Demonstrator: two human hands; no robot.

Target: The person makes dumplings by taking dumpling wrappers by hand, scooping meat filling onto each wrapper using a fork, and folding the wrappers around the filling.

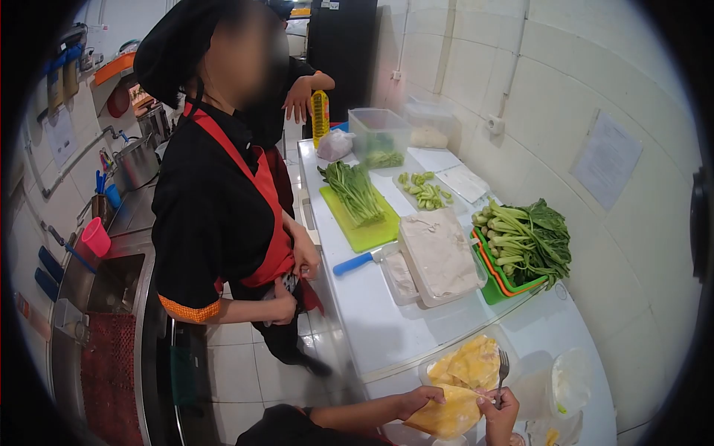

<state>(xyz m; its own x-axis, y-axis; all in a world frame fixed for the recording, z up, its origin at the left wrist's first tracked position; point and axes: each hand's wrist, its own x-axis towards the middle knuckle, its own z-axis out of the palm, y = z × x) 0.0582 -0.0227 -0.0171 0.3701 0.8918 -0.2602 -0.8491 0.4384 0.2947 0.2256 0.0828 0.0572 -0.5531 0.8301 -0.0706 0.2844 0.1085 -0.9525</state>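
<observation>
At the bottom of the view my left hand [420, 402] pinches the left edge of a thin, floppy yellow sheet of food [449, 413]. My right hand [500, 407] holds a metal fork [503, 364] upright, tines up, with its fingers at the sheet's right edge. More yellow sheets [468, 362] lie just beyond, in a shallow clear container [430, 366]. What the food is, I cannot tell. To the right stands a clear tub with whitish contents [570, 383]. Part of another container at the bottom edge is cut off.
Flour-like powder fills a large tub [440, 253]. A blue-handled knife [354, 263] lies near the table edge. Leafy greens [520, 239] fill stacked baskets; others lie on a green board [362, 236]. A co-worker in a red apron [262, 223] stands to the left, another person behind.
</observation>
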